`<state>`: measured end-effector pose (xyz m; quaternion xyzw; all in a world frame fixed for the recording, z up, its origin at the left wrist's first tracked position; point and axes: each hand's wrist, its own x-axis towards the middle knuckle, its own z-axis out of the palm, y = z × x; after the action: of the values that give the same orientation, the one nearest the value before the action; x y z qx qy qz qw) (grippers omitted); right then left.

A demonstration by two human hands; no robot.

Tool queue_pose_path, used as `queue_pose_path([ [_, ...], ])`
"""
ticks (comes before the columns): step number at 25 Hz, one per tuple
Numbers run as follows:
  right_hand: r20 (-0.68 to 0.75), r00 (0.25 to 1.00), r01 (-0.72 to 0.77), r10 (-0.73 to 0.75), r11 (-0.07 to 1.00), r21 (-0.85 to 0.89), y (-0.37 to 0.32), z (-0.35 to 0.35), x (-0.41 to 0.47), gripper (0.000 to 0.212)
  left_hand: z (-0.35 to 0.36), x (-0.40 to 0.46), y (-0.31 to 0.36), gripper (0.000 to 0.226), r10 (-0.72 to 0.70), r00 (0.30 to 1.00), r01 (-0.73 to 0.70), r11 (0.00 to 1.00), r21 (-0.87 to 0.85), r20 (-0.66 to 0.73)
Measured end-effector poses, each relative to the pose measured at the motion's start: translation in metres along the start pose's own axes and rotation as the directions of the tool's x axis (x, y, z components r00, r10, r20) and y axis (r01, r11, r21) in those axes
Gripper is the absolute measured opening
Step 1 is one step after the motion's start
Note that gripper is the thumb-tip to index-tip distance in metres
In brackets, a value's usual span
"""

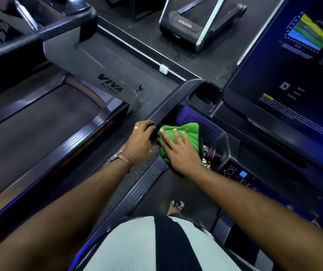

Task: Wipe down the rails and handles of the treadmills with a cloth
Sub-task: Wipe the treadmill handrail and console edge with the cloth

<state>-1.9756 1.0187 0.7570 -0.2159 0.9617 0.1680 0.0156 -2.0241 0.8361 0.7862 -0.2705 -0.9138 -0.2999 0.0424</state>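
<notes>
A green cloth (184, 133) lies bunched on the left side rail (168, 106) of the treadmill I stand on. My right hand (180, 151) presses flat on the cloth with its fingers spread and straight. My left hand (141, 141), with a ring and a brown wristwatch, grips the dark rail just left of the cloth, fingers curled over its edge. The rail runs up and away to a cup holder (205, 94) beside the console screen (293, 75).
A second treadmill marked VIVA (109, 85) stands to the left, across a narrow strip of speckled floor. A third machine (195, 26) is at the back. The control panel with buttons (242, 175) lies right of my hand. My bare foot (174, 207) is on the belt.
</notes>
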Motion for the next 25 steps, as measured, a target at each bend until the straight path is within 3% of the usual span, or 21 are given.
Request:
queue_pose_path([
  [2,-0.030,0.994,0.108,-0.107,0.994,0.036,0.031,0.004,-0.016,0.068,-0.001,0.000,0.000,0.046,-0.011,1.000,0.011,1.000,-0.007,0.002],
  [6,0.007,0.989,-0.146,0.146,0.986,0.086,0.018,-0.008,-0.004,0.075,0.000,0.002,0.000,0.046,-0.050,0.999,0.050,0.999,0.009,0.001],
  [10,0.008,0.998,0.052,-0.054,0.987,0.149,0.048,-0.002,-0.010,0.074,0.000,0.001,0.001,0.044,-0.054,0.999,0.054,0.998,0.028,-0.006],
  [14,0.143,0.973,-0.201,0.180,0.968,0.152,0.041,-0.013,0.003,0.071,0.002,0.002,0.002,0.043,-0.058,0.998,0.059,0.997,0.042,-0.020],
  [16,0.092,0.984,-0.158,0.152,0.985,0.064,0.025,-0.015,0.006,0.071,0.003,0.001,0.002,0.044,-0.060,0.998,0.061,0.996,0.058,-0.022],
  [18,0.088,0.992,-0.095,0.087,0.991,0.094,0.044,-0.011,-0.007,0.069,0.003,0.002,0.003,0.045,-0.076,0.997,0.077,0.995,0.063,-0.012],
  [20,0.228,0.965,-0.181,0.128,0.957,0.226,0.078,-0.009,-0.019,0.069,0.003,0.002,0.002,0.045,-0.086,0.996,0.086,0.995,0.055,-0.017],
  [23,0.572,0.820,-0.399,0.039,0.755,0.521,0.101,-0.028,0.010,0.079,0.003,0.002,0.003,0.045,-0.081,0.996,0.082,0.995,0.049,-0.025],
  [25,0.587,0.809,-0.412,-0.015,0.699,0.584,0.086,-0.040,0.049,0.072,0.002,0.002,0.003,0.044,-0.071,0.997,0.072,0.996,0.044,-0.026],
])
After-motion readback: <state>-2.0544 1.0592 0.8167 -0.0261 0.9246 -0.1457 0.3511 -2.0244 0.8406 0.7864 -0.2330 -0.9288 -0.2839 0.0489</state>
